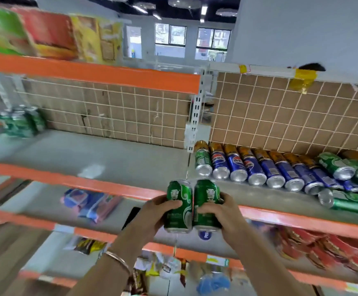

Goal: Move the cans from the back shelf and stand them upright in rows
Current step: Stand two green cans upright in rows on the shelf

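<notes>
At the orange-edged metal shelves (88, 182), head view: the left grip (156, 210) is clamped round one green aluminium beer can (179, 207) and the right grip (223, 212) round a second green can (207, 204). Both cans are upright, side by side and off the shelf. Many blue and green cans (259, 169) lie on their sides at the right, and a blurred green cluster (22, 122) sits far left. Most of the work seems left.

My view is bright, evenly lit by ceiling lamps (203, 10) and far windows (170, 35), with soft shadows; the green cans (206, 195) I hold look sharp, while motion blur smears the left and lower edges and the shelf rails (88, 71) bow with wide-angle distortion.
</notes>
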